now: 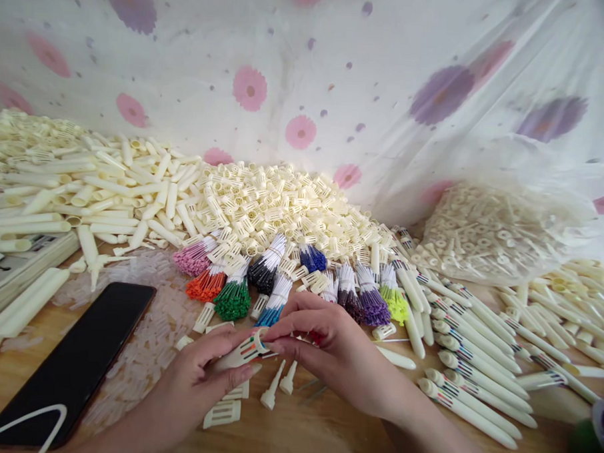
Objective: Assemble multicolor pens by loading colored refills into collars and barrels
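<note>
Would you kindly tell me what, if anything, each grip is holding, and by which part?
The left grip holds a pen by its barrel; the right grip is at the pen's slotted end, but whether it holds anything there cannot be told.

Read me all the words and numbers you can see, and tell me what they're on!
There are none that I can read.
Black smartphone: its dark face shows no text.
Flowered plastic sheet: pink and purple flowers, no letters visible.
Multicolor pen in the left hand: coloured slots, no readable lettering.
Grey device at the left edge: any marks are too blurred to read.
</note>
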`<state>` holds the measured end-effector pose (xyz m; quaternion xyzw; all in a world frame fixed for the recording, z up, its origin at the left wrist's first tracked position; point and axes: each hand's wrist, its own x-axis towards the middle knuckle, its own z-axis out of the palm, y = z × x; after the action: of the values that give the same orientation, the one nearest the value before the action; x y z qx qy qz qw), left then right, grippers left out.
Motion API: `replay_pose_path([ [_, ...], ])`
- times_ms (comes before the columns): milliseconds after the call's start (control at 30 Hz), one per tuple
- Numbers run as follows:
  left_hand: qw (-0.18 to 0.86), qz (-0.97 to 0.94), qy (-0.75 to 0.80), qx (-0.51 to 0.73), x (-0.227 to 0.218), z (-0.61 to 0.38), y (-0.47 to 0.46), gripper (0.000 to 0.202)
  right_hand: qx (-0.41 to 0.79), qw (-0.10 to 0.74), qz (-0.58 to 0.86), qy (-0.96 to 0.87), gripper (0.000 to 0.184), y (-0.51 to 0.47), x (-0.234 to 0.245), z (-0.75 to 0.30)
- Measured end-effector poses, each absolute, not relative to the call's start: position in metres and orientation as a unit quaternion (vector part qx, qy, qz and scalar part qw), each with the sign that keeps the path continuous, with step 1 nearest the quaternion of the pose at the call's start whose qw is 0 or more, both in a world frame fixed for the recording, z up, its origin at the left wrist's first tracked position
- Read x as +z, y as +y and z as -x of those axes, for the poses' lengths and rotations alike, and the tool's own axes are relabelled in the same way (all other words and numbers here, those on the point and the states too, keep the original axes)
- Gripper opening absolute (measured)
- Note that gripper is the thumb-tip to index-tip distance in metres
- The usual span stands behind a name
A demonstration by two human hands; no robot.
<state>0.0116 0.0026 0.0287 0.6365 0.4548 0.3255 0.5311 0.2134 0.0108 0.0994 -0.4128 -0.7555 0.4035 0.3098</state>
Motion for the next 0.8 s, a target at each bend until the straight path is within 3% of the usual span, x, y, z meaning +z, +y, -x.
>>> replay_pose_path([
  [800,0.512,-0.656,0.464,0.302,0.0283,-0.0103,-0.0004,0.030,0.460,0.240,0.397,-0.757,0.013,0.0181,0.0964,-0.2210],
])
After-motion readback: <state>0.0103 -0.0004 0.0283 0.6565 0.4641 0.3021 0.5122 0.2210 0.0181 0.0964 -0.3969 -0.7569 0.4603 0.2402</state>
